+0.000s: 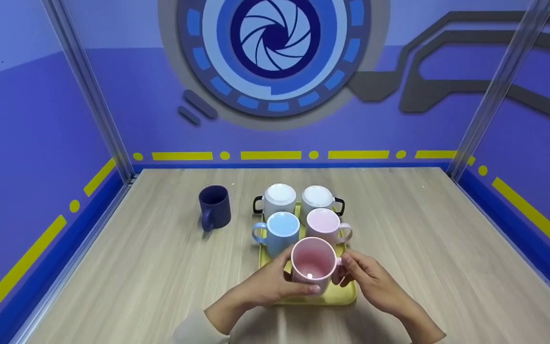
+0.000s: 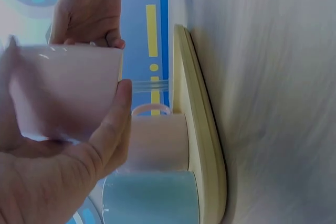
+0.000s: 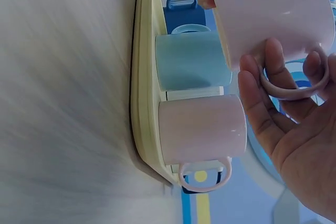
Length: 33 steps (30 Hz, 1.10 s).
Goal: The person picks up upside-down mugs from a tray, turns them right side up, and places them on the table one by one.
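Observation:
Both hands hold a pink mug [image 1: 311, 265] above the front part of a yellow tray [image 1: 337, 298]. Its open mouth faces up toward the head camera. My left hand [image 1: 272, 283] grips the mug's body from the left, thumb across its near side. On the right, my right hand [image 1: 375, 282] pinches the handle; the right wrist view shows fingers at the handle loop [image 3: 294, 92]. Behind the held mug, a light blue mug [image 1: 283, 234] and a second pink mug [image 1: 322, 227] stand side by side on the tray, handles pointing outward.
Farther back on the tray are two white mugs, the left one [image 1: 280, 198] and the right one [image 1: 317, 198], with black handles. A dark blue mug [image 1: 215, 208] stands on the wooden table [image 1: 160, 267], left of the tray. Blue-purple panels [image 1: 151, 110] enclose the table's back and sides.

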Each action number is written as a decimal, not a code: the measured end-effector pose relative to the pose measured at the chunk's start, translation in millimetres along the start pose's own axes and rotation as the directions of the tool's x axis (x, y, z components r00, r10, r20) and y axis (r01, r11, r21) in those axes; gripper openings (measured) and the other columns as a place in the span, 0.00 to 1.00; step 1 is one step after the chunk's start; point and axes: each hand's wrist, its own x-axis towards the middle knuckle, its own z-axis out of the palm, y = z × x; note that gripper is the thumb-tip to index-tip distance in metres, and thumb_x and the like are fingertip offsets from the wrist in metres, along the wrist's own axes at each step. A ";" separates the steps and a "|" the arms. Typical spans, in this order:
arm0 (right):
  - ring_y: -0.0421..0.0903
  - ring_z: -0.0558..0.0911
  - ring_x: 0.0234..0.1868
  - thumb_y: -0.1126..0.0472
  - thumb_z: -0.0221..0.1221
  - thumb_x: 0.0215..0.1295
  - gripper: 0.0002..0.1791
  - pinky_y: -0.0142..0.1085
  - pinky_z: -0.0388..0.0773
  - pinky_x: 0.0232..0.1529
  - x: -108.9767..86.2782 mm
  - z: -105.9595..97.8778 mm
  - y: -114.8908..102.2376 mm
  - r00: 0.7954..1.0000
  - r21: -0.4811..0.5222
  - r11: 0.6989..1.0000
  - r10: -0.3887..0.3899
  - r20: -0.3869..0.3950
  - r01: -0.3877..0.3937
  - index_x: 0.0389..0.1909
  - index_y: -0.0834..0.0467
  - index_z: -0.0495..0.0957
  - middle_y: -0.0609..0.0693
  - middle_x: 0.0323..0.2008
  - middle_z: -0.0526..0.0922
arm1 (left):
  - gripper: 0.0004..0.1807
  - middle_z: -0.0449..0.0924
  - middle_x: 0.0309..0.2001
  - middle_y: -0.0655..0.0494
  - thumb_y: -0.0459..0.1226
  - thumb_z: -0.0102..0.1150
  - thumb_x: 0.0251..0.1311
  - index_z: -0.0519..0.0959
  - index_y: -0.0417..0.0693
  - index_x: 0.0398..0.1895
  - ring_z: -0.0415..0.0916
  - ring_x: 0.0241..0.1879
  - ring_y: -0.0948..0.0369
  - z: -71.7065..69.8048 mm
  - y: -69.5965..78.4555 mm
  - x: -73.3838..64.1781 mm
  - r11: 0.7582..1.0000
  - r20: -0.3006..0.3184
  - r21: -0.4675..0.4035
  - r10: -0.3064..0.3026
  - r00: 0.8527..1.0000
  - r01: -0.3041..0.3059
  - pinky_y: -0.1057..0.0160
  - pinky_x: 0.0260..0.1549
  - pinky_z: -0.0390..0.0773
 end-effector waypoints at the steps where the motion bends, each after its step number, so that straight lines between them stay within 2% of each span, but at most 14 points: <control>1: 0.44 0.84 0.37 0.60 0.38 0.86 0.20 0.38 0.84 0.41 0.6 -0.2 0.2 1.000 0.004 1.000 0.012 0.004 -0.012 0.40 0.66 0.75 0.68 0.35 0.80 | 0.48 0.76 0.64 0.51 0.47 0.79 0.54 0.63 0.57 0.76 0.75 0.63 0.53 1.2 0.1 0.6 1.000 -0.014 0.010 -0.006 1.000 0.006 0.52 0.65 0.73; 5: 0.44 0.83 0.37 0.57 0.38 0.86 0.20 0.38 0.84 0.40 3.0 0.2 0.5 0.997 0.004 0.997 0.078 0.016 -0.078 0.41 0.65 0.74 0.66 0.34 0.81 | 0.46 0.76 0.64 0.56 0.49 0.78 0.56 0.64 0.56 0.76 0.71 0.67 0.57 3.0 0.1 2.8 0.998 -0.046 0.050 -0.030 0.998 0.032 0.45 0.72 0.65; 9: 0.44 0.83 0.39 0.55 0.39 0.86 0.19 0.39 0.83 0.41 4.8 2.1 1.2 0.991 -0.013 0.991 0.130 0.021 -0.130 0.44 0.63 0.74 0.63 0.36 0.82 | 0.47 0.77 0.65 0.58 0.54 0.76 0.56 0.63 0.57 0.76 0.69 0.69 0.57 2.3 -2.2 3.9 0.995 -0.055 0.085 -0.049 0.997 0.054 0.41 0.74 0.61; 15: 0.43 0.84 0.37 0.55 0.41 0.86 0.19 0.39 0.83 0.41 5.4 5.0 4.7 0.991 -0.008 0.991 0.136 0.002 -0.136 0.43 0.64 0.75 0.63 0.35 0.82 | 0.50 0.74 0.67 0.60 0.57 0.75 0.56 0.60 0.60 0.79 0.66 0.72 0.55 1.7 -8.2 4.7 0.993 -0.033 0.083 -0.078 0.996 0.080 0.39 0.75 0.60; 19: 0.43 0.84 0.37 0.55 0.43 0.85 0.19 0.38 0.83 0.41 5.3 5.3 6.4 0.991 0.019 0.991 0.135 -0.013 -0.135 0.41 0.66 0.75 0.61 0.35 0.82 | 0.49 0.74 0.66 0.59 0.55 0.75 0.57 0.60 0.58 0.78 0.67 0.70 0.57 1.2 -10.8 4.7 0.996 -0.017 0.068 -0.064 0.998 0.065 0.45 0.72 0.66; 25: 0.42 0.83 0.38 0.56 0.44 0.85 0.19 0.38 0.84 0.42 4.2 5.2 8.1 0.993 0.046 0.992 0.116 -0.010 -0.115 0.41 0.67 0.75 0.62 0.35 0.81 | 0.48 0.74 0.66 0.56 0.48 0.78 0.56 0.61 0.57 0.77 0.75 0.61 0.58 -2.1 -12.3 2.0 0.996 0.005 0.069 -0.056 0.998 0.056 0.57 0.61 0.78; 29: 0.42 0.83 0.37 0.57 0.45 0.84 0.19 0.38 0.85 0.42 3.4 4.0 9.7 0.994 0.054 0.993 0.108 -0.020 -0.107 0.40 0.68 0.75 0.61 0.34 0.81 | 0.49 0.70 0.70 0.52 0.44 0.80 0.53 0.62 0.57 0.77 0.80 0.56 0.54 -9.0 -11.8 -0.7 0.983 -0.037 0.168 -0.068 0.997 0.073 0.58 0.54 0.83; 33: 0.41 0.83 0.37 0.56 0.45 0.84 0.19 0.38 0.85 0.42 2.3 2.1 10.3 0.993 0.058 0.992 0.114 -0.031 -0.113 0.40 0.68 0.75 0.58 0.35 0.81 | 0.47 0.69 0.69 0.45 0.41 0.80 0.52 0.64 0.52 0.75 0.81 0.54 0.50 -18.9 -11.7 -5.2 0.949 -0.122 0.294 -0.081 0.989 0.114 0.55 0.51 0.83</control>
